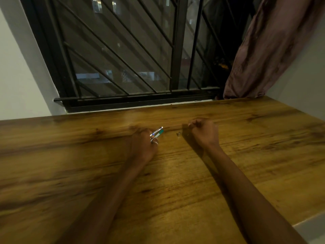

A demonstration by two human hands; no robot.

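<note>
Both my arms reach out over a wooden table point(88, 173). My left hand point(143, 145) grips a thin pen-like object point(157, 133) with a silver shaft and a green-and-white part, its tip pointing up and right. A ring sits on one finger of that hand. A small silver metal cylinder point(178, 134) stands on the table between my hands. My right hand point(204, 132) rests on the table to the right of the cylinder, fingers curled into a fist. Whether anything lies inside that fist stays hidden.
A dark window with a black metal grille point(123, 50) runs along the table's far edge. A brownish curtain point(267, 50) hangs at the right, its end resting on the table corner. White walls flank the window. The table's right edge point(307, 221) is near my right forearm.
</note>
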